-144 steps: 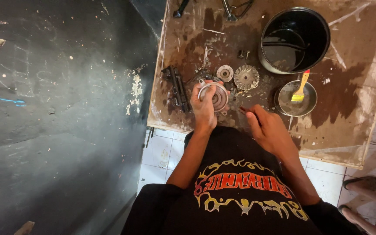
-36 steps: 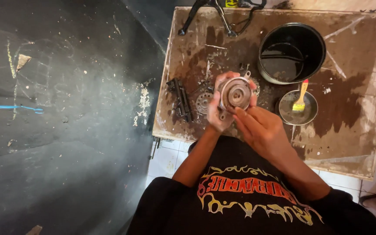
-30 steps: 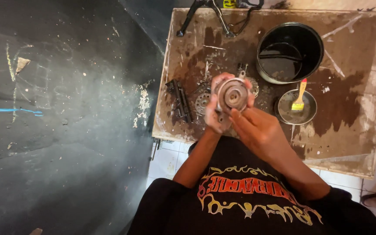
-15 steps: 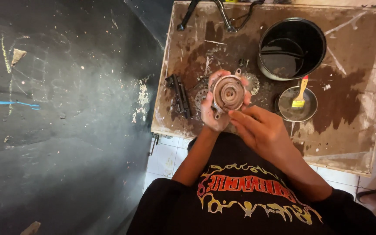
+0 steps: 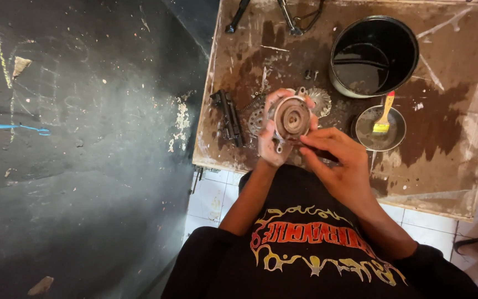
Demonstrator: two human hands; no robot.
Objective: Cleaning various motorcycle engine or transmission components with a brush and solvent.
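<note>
While the left hand point(image 5: 272, 141) grips the round metal part point(image 5: 291, 118), right hand point(image 5: 338, 160) fingertips touch it.

Dull grey metal hub point(image 5: 291, 118); stained, rough wooden table point(image 5: 449, 138); glossy black pot point(image 5: 373, 55).

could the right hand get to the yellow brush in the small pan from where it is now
Probably yes: the right hand is at the round metal part, and the yellow brush lies just beyond it in the small pan, nothing between.

The person wears a black short-sleeved shirt point(image 5: 316, 260) with a flame-edged graphic in red, orange and yellow across the chest; both forearms are bare, without rings or watch.
</note>
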